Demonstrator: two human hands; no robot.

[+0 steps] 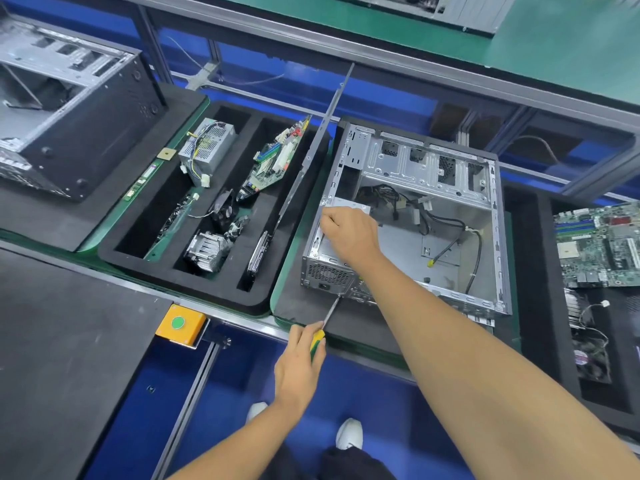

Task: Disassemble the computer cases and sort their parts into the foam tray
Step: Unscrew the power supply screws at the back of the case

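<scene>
There is only one view, from a camera on the person's head. It looks forward and steeply down on the work line, from close above. The wide lens bends the straight rails in the upper part of the frame. The open computer case (408, 216) fills the centre right, and the foam tray (214, 206) lies at centre left. Both forearms enter from the lower edge: the left hand (299, 362) is at lower centre, the right hand (349, 233) is near the middle. The person's shoes (349, 433) show at the bottom edge, so the view reaches almost straight down there.
</scene>
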